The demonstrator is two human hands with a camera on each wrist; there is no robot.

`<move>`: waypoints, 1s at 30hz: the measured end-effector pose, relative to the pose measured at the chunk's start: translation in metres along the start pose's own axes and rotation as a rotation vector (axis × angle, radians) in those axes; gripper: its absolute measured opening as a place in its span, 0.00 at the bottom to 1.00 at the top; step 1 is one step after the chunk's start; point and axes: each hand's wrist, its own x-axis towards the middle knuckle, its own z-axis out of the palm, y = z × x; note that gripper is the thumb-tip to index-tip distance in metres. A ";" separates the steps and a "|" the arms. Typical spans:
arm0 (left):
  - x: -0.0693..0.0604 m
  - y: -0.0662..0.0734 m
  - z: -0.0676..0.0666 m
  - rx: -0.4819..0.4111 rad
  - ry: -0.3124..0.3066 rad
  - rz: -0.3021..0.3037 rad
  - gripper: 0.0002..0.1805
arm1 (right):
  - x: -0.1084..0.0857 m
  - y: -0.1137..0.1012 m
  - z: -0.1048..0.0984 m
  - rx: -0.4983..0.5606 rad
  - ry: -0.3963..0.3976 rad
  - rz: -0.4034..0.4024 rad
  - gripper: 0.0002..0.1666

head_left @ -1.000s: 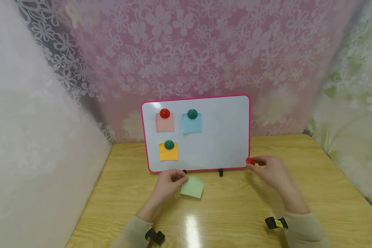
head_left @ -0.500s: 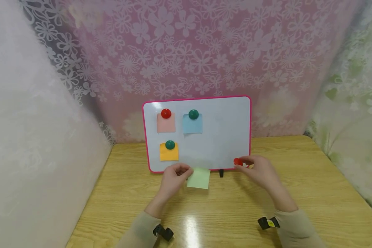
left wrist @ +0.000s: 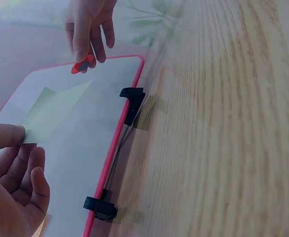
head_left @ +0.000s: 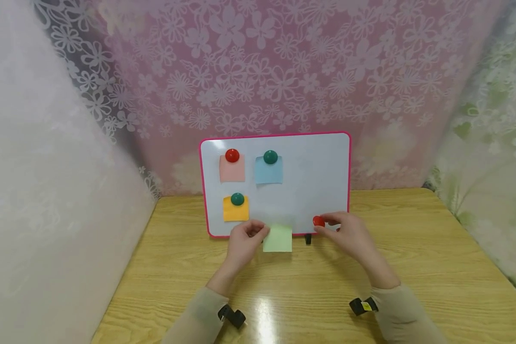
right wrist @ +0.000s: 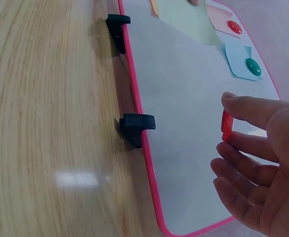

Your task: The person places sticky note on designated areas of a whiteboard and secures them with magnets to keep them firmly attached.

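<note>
My left hand (head_left: 244,243) pinches a pale green sticky note (head_left: 277,239) by its left edge, in front of the lower rim of the whiteboard (head_left: 314,181). In the left wrist view the note (left wrist: 48,113) hangs between thumb and fingers, bent along its length. Between thumb and index finger, my right hand (head_left: 348,234) holds a round red magnet (head_left: 318,221) near the board's lower right. The right wrist view shows that magnet (right wrist: 227,125) edge-on, the other fingers (right wrist: 240,197) loosely curved.
On the board, a red magnet (head_left: 232,155) holds a pink note (head_left: 232,171). Green magnets hold a blue note (head_left: 269,173) and an orange note (head_left: 235,212). Black stand clips (right wrist: 137,122) grip the pink-framed lower edge, above the wooden table (head_left: 309,296).
My left hand has raised the green note up and slightly right, to the board's lower edge. My right hand has brought the red magnet leftward, nearer the note.
</note>
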 end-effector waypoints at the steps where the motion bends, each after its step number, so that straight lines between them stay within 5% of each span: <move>1: 0.001 -0.001 0.001 -0.006 0.006 0.000 0.07 | 0.001 -0.001 0.002 0.007 0.004 -0.001 0.25; 30: 0.020 -0.012 0.015 -0.013 0.122 -0.014 0.07 | 0.014 -0.020 0.034 0.064 0.099 -0.119 0.25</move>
